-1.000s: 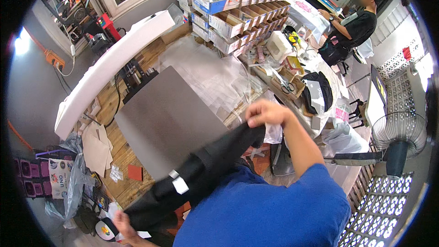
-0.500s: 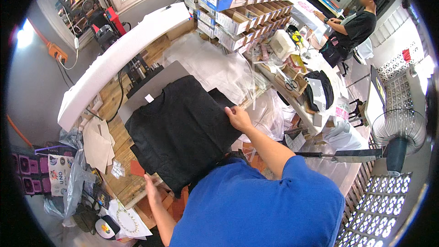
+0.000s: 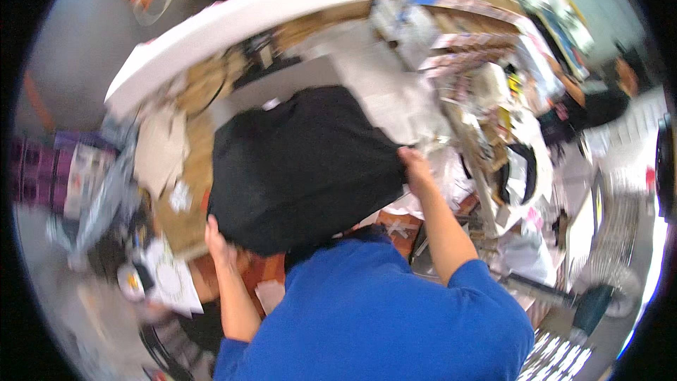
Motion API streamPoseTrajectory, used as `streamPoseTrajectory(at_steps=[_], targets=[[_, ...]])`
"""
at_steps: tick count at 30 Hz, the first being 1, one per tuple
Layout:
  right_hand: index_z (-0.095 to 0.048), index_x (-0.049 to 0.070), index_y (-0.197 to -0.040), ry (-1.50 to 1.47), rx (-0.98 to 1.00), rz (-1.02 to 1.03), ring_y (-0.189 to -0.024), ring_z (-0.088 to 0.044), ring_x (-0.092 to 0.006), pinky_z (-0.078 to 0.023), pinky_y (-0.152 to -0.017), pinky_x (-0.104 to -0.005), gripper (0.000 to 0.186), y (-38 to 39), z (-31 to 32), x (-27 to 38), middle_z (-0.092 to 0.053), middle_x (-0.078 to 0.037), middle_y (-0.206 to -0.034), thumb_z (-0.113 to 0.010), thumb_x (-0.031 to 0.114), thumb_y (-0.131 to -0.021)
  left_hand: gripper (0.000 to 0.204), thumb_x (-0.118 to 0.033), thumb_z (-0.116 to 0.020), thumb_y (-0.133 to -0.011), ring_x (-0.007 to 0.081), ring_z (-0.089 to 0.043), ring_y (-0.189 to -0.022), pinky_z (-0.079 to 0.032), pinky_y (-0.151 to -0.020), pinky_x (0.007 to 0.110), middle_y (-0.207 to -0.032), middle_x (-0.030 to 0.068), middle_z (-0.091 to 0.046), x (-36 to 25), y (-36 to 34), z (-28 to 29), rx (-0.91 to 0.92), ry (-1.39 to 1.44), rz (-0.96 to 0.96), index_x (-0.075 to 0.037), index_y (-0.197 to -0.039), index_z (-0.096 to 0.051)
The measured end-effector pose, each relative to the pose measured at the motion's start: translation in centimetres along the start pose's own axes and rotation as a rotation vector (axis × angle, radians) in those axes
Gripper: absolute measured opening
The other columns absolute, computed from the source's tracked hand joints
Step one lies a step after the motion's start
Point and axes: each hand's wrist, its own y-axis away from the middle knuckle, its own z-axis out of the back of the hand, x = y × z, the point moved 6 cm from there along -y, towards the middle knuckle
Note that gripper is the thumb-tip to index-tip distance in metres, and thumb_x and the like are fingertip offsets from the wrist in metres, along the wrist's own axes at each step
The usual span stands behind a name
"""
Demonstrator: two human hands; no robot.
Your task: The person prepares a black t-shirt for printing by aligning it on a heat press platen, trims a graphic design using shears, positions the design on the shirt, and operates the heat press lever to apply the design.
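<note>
A black T-shirt (image 3: 303,169) with a small white neck label lies spread over a flat grey board (image 3: 285,83), whose far end shows beyond the collar. At the shirt's right edge my right hand (image 3: 417,171) is closed on the cloth. My left hand (image 3: 221,245) is at the near left corner, thumb along the edge and the other fingers mostly hidden; it appears closed on the cloth. The picture is smeared by motion.
A long white padded bar (image 3: 254,10) arches over the wooden table (image 3: 197,219). Brown paper pieces (image 3: 161,148) lie at left. Cardboard bins (image 3: 472,35) and a cluttered side table (image 3: 497,219) stand at right, with a co-worker (image 3: 592,106) beyond and a fan (image 3: 596,303) nearer.
My view has swung, so the surroundings shift. My left hand, earlier apart from the shirt with its fingers stretched, now meets its near left corner. My right hand keeps its hold on the right edge.
</note>
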Motion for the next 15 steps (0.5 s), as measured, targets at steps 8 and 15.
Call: streamPoseTrajectory(at_steps=[8,15], targets=[[-0.064,-0.001,-0.113,-0.299,0.011,-0.074,-0.094,-0.067,-0.0213,-0.054,-0.086,-0.0357,0.034,5.3,2.0,2.9,-0.07,-0.009,-0.107,-0.054,0.03,-0.104,0.042,-0.027,-0.06,-0.101,0.024,-0.064,-0.113,-0.051,-0.098,0.038,-0.128,0.0137,-0.064,-1.9,5.6,1.4,0.123,0.025,0.057,0.004,-0.13,-0.056],[-0.064,-0.002,-0.115,-0.258,-0.008,-0.133,-0.096,-0.068,-0.0229,-0.055,-0.088,-0.0369,0.033,6.4,4.1,1.4,-0.07,-0.011,-0.109,-0.053,0.028,-0.105,0.045,-0.028,-0.062,-0.099,0.0268,-0.063,-0.115,-0.049,-0.102,0.042,-0.128,0.0133,-0.064,2.8,9.0,4.5,0.06,0.01,0.179,0.002,-0.133,-0.054]])
